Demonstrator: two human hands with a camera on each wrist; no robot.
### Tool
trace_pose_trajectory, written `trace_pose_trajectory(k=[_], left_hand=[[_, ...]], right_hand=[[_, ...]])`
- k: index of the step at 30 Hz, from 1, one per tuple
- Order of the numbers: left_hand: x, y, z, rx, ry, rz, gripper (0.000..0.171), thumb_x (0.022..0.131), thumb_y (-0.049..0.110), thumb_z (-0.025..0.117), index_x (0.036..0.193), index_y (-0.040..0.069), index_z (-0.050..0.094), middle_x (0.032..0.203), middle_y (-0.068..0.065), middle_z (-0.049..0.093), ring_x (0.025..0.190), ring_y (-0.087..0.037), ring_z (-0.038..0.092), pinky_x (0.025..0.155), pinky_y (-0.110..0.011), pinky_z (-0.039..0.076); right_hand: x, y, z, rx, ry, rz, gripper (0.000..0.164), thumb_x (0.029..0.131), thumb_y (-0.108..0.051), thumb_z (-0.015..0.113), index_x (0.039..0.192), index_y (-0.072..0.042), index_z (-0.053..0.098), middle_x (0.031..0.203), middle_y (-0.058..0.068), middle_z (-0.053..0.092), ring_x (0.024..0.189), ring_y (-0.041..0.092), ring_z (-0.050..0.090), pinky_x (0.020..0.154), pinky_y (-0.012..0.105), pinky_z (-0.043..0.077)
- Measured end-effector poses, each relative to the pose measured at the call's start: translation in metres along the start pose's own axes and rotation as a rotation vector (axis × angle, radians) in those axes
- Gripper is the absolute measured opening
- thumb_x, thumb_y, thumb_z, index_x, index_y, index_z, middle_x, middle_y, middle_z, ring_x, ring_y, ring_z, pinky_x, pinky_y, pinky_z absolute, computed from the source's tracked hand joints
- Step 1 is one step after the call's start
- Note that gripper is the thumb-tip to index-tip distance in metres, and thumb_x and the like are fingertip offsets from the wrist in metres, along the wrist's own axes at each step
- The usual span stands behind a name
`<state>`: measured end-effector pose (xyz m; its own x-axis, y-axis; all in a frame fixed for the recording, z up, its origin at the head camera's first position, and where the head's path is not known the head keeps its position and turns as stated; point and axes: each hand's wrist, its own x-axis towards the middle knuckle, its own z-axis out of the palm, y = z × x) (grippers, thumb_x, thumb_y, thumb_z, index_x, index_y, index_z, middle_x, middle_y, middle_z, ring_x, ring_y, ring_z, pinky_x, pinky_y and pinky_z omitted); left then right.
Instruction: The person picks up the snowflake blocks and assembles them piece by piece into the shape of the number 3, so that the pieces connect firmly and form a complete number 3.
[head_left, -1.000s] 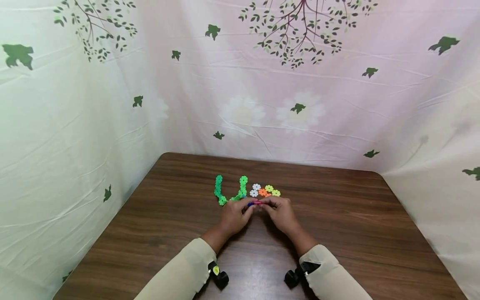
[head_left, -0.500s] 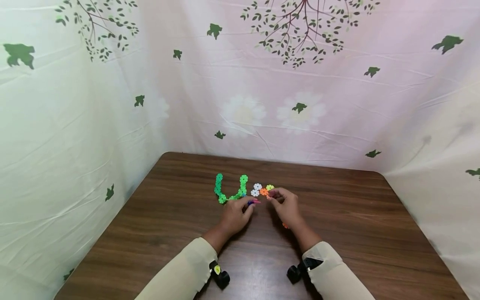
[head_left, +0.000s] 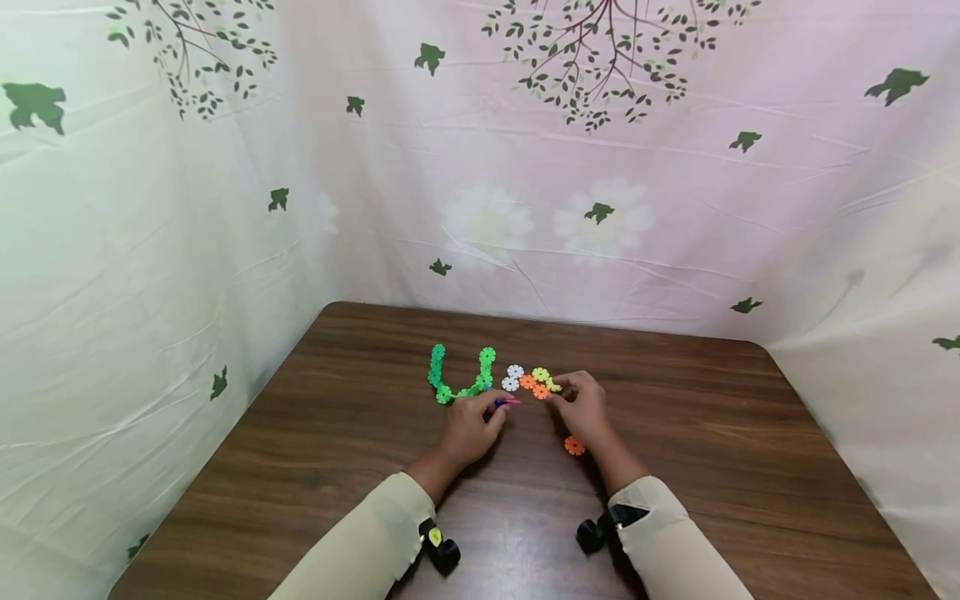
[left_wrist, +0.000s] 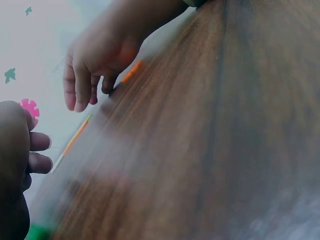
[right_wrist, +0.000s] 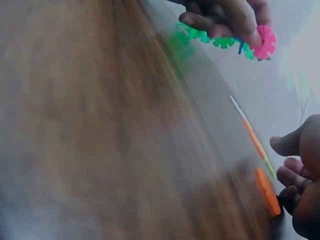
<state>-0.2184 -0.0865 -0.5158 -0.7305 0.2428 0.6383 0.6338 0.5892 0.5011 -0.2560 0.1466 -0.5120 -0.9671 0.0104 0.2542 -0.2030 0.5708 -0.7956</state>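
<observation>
My left hand [head_left: 467, 427] pinches a pink notched interlocking disc [right_wrist: 264, 43]; a blue disc [head_left: 500, 402] sits beside it at the fingertips. Just beyond that hand, a U-shaped chain of green discs [head_left: 444, 395] lies on the table, partly hidden by the fingers. My right hand [head_left: 585, 408] is beside the right end of a short row of white discs [head_left: 514, 372], orange discs [head_left: 541, 391] and yellow discs [head_left: 540, 375]. Its thumb and fingers stand apart in the right wrist view, nothing between them. Whether a fingertip touches the last yellow disc, I cannot tell.
A loose orange disc [head_left: 574, 446] lies on the brown wooden table [head_left: 712, 467], close to the right wrist. A patterned cloth [head_left: 375, 192] hangs around the table's back and sides. Small cameras are strapped to both wrists.
My right hand has let go of the pink disc and moved right to the yellow end of the row. The loose orange disc has come into view. My left hand has barely moved.
</observation>
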Motion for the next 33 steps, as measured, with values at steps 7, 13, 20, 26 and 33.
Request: trace_pose_trajectory(k=[7, 13, 20, 26, 33], left_hand=[[0.001, -0.001, 0.001, -0.027, -0.002, -0.019, 0.012, 0.098, 0.005, 0.078, 0.109, 0.009, 0.081, 0.083, -0.004, 0.08, 0.066, -0.005, 0.06, 0.063, -0.02, 0.051], [0.0, -0.004, 0.001, -0.069, -0.01, -0.048, 0.014, 0.098, 0.002, 0.077, 0.11, 0.007, 0.081, 0.084, -0.006, 0.079, 0.068, -0.006, 0.061, 0.064, -0.02, 0.052], [0.001, -0.001, 0.0, -0.061, -0.028, -0.066, 0.013, 0.099, 0.003, 0.076, 0.111, 0.007, 0.081, 0.085, -0.007, 0.079, 0.068, -0.006, 0.06, 0.064, -0.02, 0.051], [0.001, -0.001, 0.001, -0.051, -0.033, -0.062, 0.012, 0.1, 0.004, 0.076, 0.11, 0.007, 0.08, 0.083, -0.005, 0.079, 0.066, -0.005, 0.059, 0.062, -0.018, 0.049], [0.001, 0.001, 0.0, -0.07, -0.019, -0.051, 0.012, 0.099, 0.003, 0.076, 0.11, 0.007, 0.081, 0.084, -0.006, 0.079, 0.066, -0.005, 0.059, 0.062, -0.018, 0.049]], right_hand=[[0.005, 0.007, -0.003, -0.065, -0.033, 0.006, 0.031, 0.096, -0.005, 0.083, 0.125, 0.005, 0.076, 0.12, 0.023, 0.064, 0.088, 0.026, 0.064, 0.072, 0.028, 0.049], [0.009, 0.01, -0.003, -0.116, -0.079, 0.034, 0.028, 0.102, -0.009, 0.078, 0.127, 0.003, 0.077, 0.118, 0.02, 0.061, 0.091, 0.026, 0.06, 0.074, 0.034, 0.048], [0.008, 0.011, -0.003, -0.136, -0.065, 0.045, 0.016, 0.101, -0.009, 0.078, 0.111, 0.004, 0.082, 0.119, 0.02, 0.062, 0.106, 0.034, 0.063, 0.087, 0.047, 0.055], [0.006, 0.01, -0.005, -0.145, -0.02, 0.039, 0.014, 0.098, -0.007, 0.082, 0.107, 0.003, 0.083, 0.115, 0.02, 0.063, 0.1, 0.033, 0.064, 0.08, 0.04, 0.054], [0.008, 0.011, -0.006, -0.181, -0.069, 0.059, 0.041, 0.101, -0.011, 0.079, 0.137, 0.007, 0.07, 0.114, 0.021, 0.056, 0.087, 0.026, 0.055, 0.069, 0.033, 0.044]])
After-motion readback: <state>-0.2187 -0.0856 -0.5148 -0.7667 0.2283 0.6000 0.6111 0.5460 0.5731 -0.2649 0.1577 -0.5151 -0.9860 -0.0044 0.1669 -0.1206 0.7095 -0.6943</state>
